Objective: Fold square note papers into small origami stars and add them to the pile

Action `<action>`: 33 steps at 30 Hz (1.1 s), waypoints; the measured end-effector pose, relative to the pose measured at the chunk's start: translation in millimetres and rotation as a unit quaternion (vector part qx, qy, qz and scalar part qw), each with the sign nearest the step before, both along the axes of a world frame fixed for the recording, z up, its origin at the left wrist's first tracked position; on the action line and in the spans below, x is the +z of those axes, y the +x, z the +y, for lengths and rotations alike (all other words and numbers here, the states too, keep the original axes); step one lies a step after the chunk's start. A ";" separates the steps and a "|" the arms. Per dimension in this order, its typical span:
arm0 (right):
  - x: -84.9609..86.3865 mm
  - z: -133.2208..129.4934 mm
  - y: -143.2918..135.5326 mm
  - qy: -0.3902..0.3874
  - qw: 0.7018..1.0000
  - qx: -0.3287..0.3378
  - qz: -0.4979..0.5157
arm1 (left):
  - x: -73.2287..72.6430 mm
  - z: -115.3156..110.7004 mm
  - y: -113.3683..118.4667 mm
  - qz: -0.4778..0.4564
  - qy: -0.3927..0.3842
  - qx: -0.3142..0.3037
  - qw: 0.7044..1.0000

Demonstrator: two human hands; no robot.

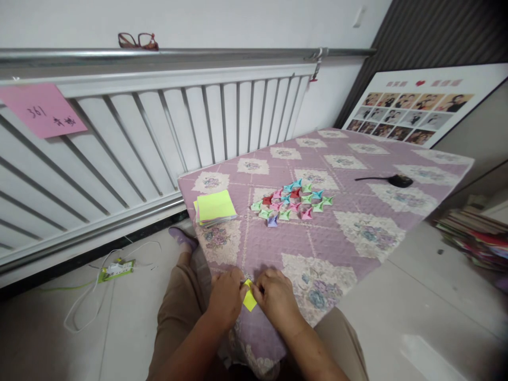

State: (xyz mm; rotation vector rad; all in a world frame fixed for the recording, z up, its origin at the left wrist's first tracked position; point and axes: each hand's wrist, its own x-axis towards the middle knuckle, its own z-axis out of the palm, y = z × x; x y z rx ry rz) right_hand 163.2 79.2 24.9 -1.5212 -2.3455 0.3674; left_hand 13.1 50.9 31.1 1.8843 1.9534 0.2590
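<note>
Bare forearms (194, 341) foremost, left hand (227, 296) and right hand (275, 293) pinch one small yellow paper (250, 302) at the near end of a lilac floral tablecloth (260, 248), with a stack of square notes (216, 206), yellow uppermost, and a cluster of multicoloured origami pieces (293, 207) lying beyond.

L hand (227, 293): fingers (236, 275) curled in pinch, back up, tips twd R
R hand (274, 292): same curl, back up, tips twd L
spacing: hands side by side, near, slight gap
forearms (198, 337): both bare, angled in fm lower L/R
</note>
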 end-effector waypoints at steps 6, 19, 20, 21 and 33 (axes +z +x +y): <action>-3.5 -3.1 0.4 0.017 0.999 -0.013 0.029 | -1.9 -2.1 -3.3 -0.007 0.026 -0.013 1.000; -7.6 -5.3 -2.1 0.010 0.998 -0.037 0.048 | -18.5 -1.3 -19.9 0.030 0.132 -0.227 0.964; -7.8 -5.5 -1.1 0.011 0.998 -0.033 0.053 | -18.7 -0.5 -20.6 0.030 0.130 -0.240 0.962; -7.8 -5.9 0.4 0.011 0.998 -0.027 0.061 | -18.7 0.3 -21.5 0.028 0.127 -0.248 0.960; 2.3 -19.3 21.6 -0.044 0.984 0.145 0.096 | -15.4 -0.9 -41.3 -0.056 0.110 -0.285 0.951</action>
